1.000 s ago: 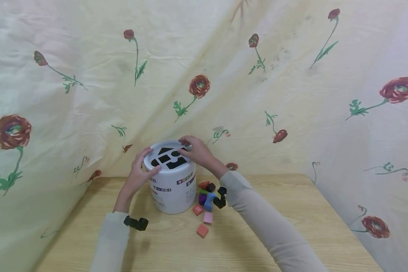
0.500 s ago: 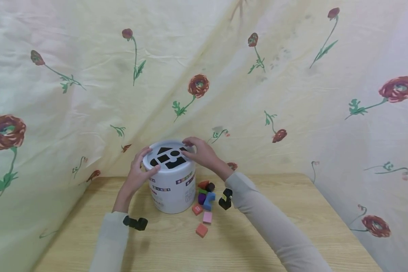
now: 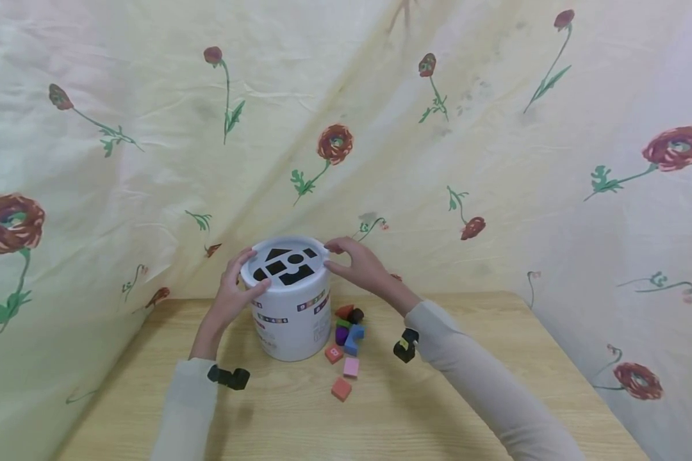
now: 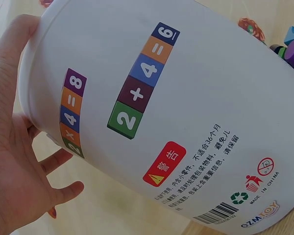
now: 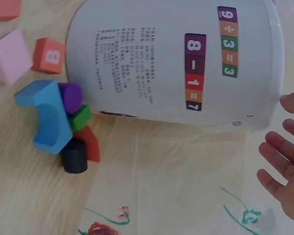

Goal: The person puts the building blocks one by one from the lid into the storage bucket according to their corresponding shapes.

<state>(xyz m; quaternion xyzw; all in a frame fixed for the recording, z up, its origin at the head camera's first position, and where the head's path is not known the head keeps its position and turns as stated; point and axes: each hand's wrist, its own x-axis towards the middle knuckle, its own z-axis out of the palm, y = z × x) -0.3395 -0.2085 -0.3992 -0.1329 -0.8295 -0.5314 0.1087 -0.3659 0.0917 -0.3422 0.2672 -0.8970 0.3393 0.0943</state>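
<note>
A white toy bucket (image 3: 294, 326) stands upright at the back left of the table, its lid (image 3: 258, 255) cut with several dark shaped holes. Equations printed in coloured squares run round its wall. My left hand (image 3: 236, 291) grips the lid's left rim, thumb at the front and fingers farther back. Seen from the left wrist, some of its fingers (image 4: 63, 193) stand off the wall. At the right rim, my right hand (image 3: 360, 264) touches the edge with loosely bent fingers and holds nothing visible. Inside the bucket nothing can be made out.
Right of the bucket lie a blue arched block (image 3: 354, 339), a purple cylinder (image 3: 341, 335), a green block (image 5: 80, 117), a black cylinder (image 3: 355, 315) and a red-orange block (image 3: 344, 311). Nearer are a pink block (image 3: 351, 367) and two orange-red tiles (image 3: 341, 388). Flowered cloth (image 3: 496, 160) hangs behind.
My right hand has slid rightward from above the lid to its right rim, uncovering the holes on that side. The left hand and the blocks have stayed in place.
</note>
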